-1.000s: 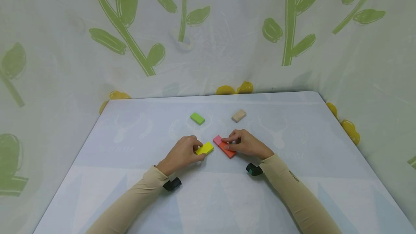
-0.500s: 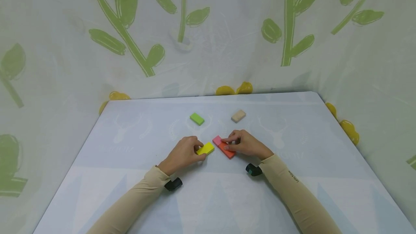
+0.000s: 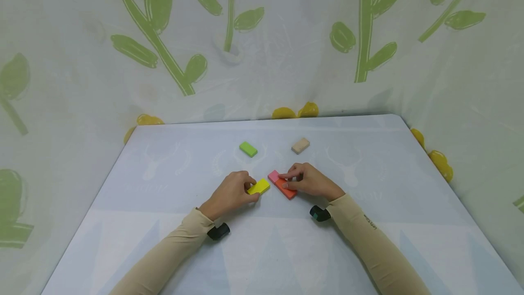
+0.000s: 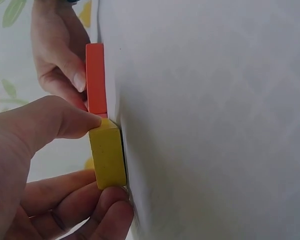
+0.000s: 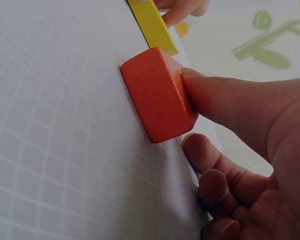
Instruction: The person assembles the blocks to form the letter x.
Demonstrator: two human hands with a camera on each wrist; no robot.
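Note:
My left hand (image 3: 230,195) pinches a yellow rectangular block (image 3: 260,186) between thumb and curled fingers, low over the table. Just right of it, a red block (image 3: 288,190) and a pink block (image 3: 273,176) lie end to end in one slanting line, the pink one farther away. My right hand (image 3: 312,181) grips the red block from the right; its thumb presses on the red block (image 5: 157,95) and its index fingertip reaches the seam with the pink one. In the left wrist view, the yellow block's (image 4: 109,157) thumb-side end overlaps a sliver of pink.
Farther back lie a green block (image 3: 248,149) on the left and a plain wooden block (image 3: 300,145) on the right. The pale table (image 3: 270,258) ends at a flower-printed cloth (image 3: 286,58) behind and at both sides.
My left hand has shifted very slightly right with the yellow block. The right hand, the red block and the pink block stay put.

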